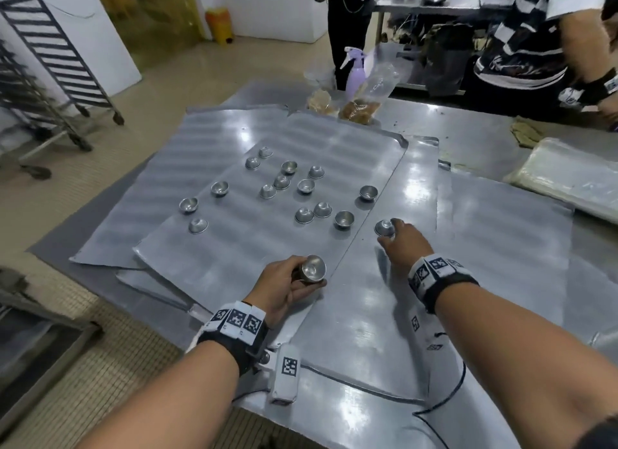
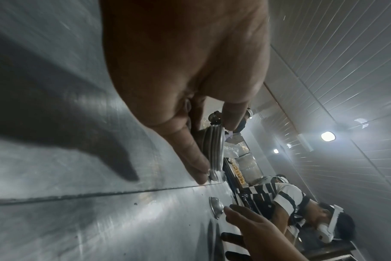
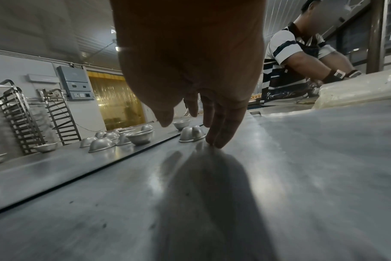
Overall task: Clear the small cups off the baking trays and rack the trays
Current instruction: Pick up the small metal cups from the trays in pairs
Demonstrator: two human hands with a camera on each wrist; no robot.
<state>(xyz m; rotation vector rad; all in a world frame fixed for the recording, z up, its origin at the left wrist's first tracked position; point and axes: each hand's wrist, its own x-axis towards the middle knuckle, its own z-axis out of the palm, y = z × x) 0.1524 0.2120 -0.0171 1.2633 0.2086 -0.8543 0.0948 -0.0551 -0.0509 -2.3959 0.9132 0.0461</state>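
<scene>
Several small metal cups, some upright and some upturned, are scattered over the top baking tray of an overlapping pile. My left hand grips a nested stack of cups at that tray's near right corner; the left wrist view shows the stack pinched between thumb and fingers. My right hand reaches over an upturned cup on the neighbouring tray. Its straight fingers touch the tray beside that cup, and the thumb hangs apart from it.
Wheeled tray racks stand on the floor to the left. At the table's far side are a purple spray bottle and bags of bread. Another person works at the far right, near a stack of plastic sheets.
</scene>
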